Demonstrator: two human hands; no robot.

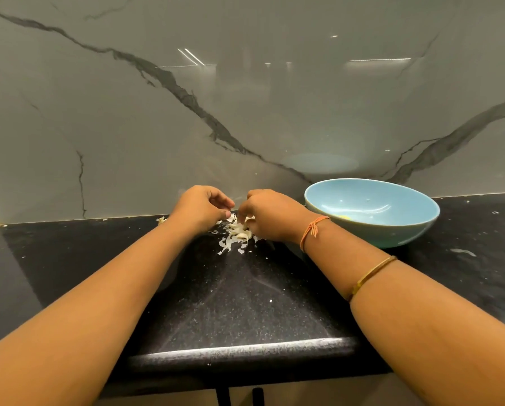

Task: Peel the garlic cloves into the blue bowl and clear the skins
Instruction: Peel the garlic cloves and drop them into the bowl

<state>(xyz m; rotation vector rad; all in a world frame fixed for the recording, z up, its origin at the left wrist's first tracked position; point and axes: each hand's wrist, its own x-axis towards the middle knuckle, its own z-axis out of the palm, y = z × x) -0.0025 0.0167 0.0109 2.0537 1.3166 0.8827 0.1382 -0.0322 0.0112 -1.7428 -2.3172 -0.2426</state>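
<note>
Counter edge (245, 351) nearest | right hand (270, 213) grip seemingly pinches skins (233, 234) near wall (245, 112) | left hand (201, 208) unclear

A person's two bare forearms reach across a black counter (245, 303) toward a grey marble wall (157, 112). The right hand (270, 215), fingers curled down, pinches into a small pile of pale skins (236, 234). The left hand (200, 208) hovers just beside it, fingers curled; whether it holds anything is unclear. A blue bowl (391, 232) sits near the right wrist.
</note>
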